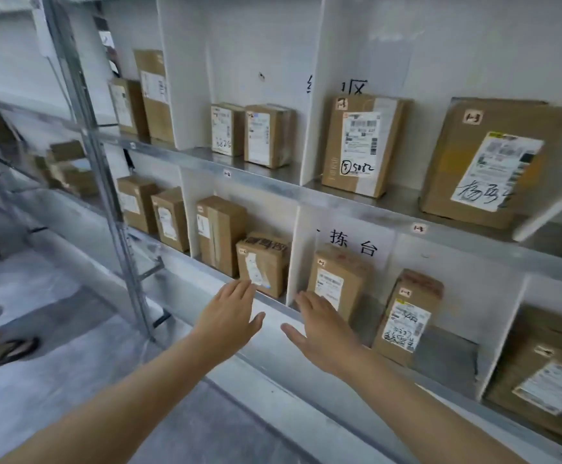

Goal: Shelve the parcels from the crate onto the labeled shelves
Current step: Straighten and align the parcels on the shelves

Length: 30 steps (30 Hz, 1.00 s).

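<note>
Both my hands are stretched toward the lower shelf [272,304], empty, with fingers spread. My left hand [231,311] hovers just in front of a small brown parcel [262,262] with a torn white label. My right hand [323,324] hovers in front of a taller parcel [339,279] in the neighbouring compartment, past a white divider [301,249]. Several cardboard parcels with shipping labels stand on the upper shelf [356,202] and on the lower one. The crate is out of view.
A metal upright post [105,182] stands to the left of the shelves. Small tags mark the shelf edges [419,228]. Another person's sandalled foot [5,351] is on the grey floor at far left. A gap lies between two parcels at lower right [446,360].
</note>
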Available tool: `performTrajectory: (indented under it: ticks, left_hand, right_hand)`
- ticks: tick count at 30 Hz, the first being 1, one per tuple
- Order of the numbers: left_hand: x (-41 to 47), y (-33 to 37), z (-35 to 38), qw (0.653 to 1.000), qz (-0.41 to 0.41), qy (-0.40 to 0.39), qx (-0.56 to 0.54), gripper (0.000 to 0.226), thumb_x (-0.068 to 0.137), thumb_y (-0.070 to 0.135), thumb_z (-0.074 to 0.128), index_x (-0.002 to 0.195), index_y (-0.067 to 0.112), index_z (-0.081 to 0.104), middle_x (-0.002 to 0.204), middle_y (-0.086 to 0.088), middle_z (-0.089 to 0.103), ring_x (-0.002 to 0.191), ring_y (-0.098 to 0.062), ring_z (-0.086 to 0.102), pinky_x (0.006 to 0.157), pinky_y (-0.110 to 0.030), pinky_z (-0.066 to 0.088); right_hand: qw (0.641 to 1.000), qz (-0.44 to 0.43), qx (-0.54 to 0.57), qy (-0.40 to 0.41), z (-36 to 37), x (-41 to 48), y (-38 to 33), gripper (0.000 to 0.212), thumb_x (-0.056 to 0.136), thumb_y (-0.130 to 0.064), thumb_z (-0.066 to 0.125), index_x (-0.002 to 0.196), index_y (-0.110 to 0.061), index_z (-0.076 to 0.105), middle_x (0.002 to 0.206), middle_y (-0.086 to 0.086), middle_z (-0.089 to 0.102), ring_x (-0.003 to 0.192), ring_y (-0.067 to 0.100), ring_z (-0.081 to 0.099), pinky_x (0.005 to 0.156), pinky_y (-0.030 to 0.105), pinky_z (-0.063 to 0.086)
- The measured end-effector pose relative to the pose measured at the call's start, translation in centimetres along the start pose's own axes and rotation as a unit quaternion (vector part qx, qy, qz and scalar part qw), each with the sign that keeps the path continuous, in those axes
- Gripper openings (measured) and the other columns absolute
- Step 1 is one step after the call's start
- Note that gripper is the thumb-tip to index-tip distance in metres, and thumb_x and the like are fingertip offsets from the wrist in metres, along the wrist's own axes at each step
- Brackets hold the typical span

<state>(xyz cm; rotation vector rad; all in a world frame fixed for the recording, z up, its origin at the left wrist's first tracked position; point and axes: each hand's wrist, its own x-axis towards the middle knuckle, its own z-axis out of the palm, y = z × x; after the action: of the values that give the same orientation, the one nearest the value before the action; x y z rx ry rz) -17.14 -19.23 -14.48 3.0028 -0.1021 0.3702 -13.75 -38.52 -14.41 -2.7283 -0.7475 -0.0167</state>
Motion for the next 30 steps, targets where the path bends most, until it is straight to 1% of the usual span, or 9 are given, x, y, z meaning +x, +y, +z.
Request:
performTrajectory:
  ticks: [2,7,9,13,17,20,23,27,30]
  left_hand:
    - [-0.6,-3.4,0.2,1.000,-0.019,0.004,0.008,0.065,0.099,0.048,0.037,0.151,0.011,0.023,0.156,-0.003,0.028,0.145,-0.019,0.021,0.118,-0.031,0.015]
    - [-0.1,-11.7,-0.2,0.995,-0.101,0.012,0.021,0.066,0.098,0.046,0.041,0.149,0.007,0.026,0.154,-0.007,0.030,0.143,-0.022,0.022,0.118,-0.035,0.022]
    - [0.9,-14.9,-0.5,0.992,-0.123,0.012,0.033,0.066,0.098,0.045,0.043,0.149,0.007,0.026,0.153,-0.007,0.030,0.142,-0.022,0.024,0.118,-0.034,0.022]
    - [3.6,-20.5,-1.6,0.987,-0.153,0.009,0.053,0.063,0.098,0.044,0.042,0.147,0.008,0.030,0.151,-0.005,0.033,0.141,-0.020,0.026,0.118,-0.030,0.018]
    - [7.1,-25.4,-2.2,0.981,-0.183,0.011,0.064,0.062,0.097,0.042,0.045,0.147,0.007,0.031,0.151,-0.006,0.034,0.140,-0.021,0.028,0.117,-0.032,0.022]
    - [9.8,-28.6,-2.1,0.975,-0.213,0.017,0.059,0.060,0.098,0.041,0.045,0.145,0.007,0.032,0.151,-0.008,0.034,0.140,-0.023,0.028,0.117,-0.035,0.025]
    - [11.9,-31.6,-1.3,0.973,-0.226,0.004,0.043,0.063,0.098,0.043,0.045,0.146,0.006,0.030,0.152,-0.009,0.033,0.141,-0.024,0.027,0.117,-0.034,0.023]
    - [14.6,-36.4,-0.5,0.967,-0.253,0.030,-0.007,0.068,0.096,0.046,0.048,0.147,0.006,0.029,0.152,-0.009,0.032,0.141,-0.024,0.025,0.117,-0.034,0.020]
    - [16.5,-40.8,-0.1,0.969,-0.245,0.035,-0.015,0.068,0.096,0.046,0.048,0.148,0.008,0.028,0.154,-0.008,0.030,0.142,-0.023,0.025,0.117,-0.034,0.020]
  right_hand:
    - [1.000,-0.018,0.008,-0.014,1.7,2.4,-2.0,0.066,0.098,-0.058,0.038,0.150,-0.019,0.027,0.157,0.001,0.029,0.144,0.023,0.028,0.117,0.038,0.027]
    - [0.997,-0.071,0.019,-0.037,4.8,10.0,-6.4,0.060,0.098,-0.053,0.043,0.146,-0.019,0.031,0.154,0.002,0.031,0.141,0.025,0.032,0.113,0.038,0.031]
    - [0.995,-0.083,0.028,-0.039,5.8,13.7,-7.8,0.061,0.099,-0.052,0.043,0.148,-0.018,0.030,0.157,0.003,0.029,0.142,0.024,0.031,0.114,0.038,0.030]
    - [0.991,-0.112,0.056,-0.041,7.0,21.4,-10.5,0.058,0.100,-0.050,0.041,0.147,-0.016,0.033,0.153,0.003,0.035,0.136,0.025,0.037,0.112,0.038,0.032]
    - [0.987,-0.136,0.078,-0.040,8.7,28.3,-13.1,0.056,0.101,-0.051,0.041,0.147,-0.020,0.034,0.153,0.000,0.038,0.135,0.025,0.042,0.111,0.038,0.036]
    - [0.983,-0.147,0.096,-0.052,10.4,32.2,-15.0,0.056,0.101,-0.049,0.044,0.148,-0.019,0.035,0.153,-0.001,0.039,0.139,0.022,0.040,0.115,0.036,0.033]
    - [0.982,-0.146,0.109,-0.056,11.4,35.6,-17.1,0.059,0.101,-0.048,0.045,0.149,-0.016,0.033,0.156,0.001,0.035,0.141,0.025,0.037,0.117,0.039,0.032]
    - [0.981,-0.155,0.106,-0.040,11.6,41.0,-19.8,0.058,0.100,-0.045,0.045,0.149,-0.015,0.032,0.154,0.002,0.035,0.137,0.026,0.039,0.113,0.043,0.037]
    - [0.983,-0.151,0.097,-0.032,12.6,44.8,-22.0,0.058,0.102,-0.042,0.043,0.150,-0.014,0.030,0.156,0.002,0.032,0.138,0.025,0.036,0.115,0.040,0.034]
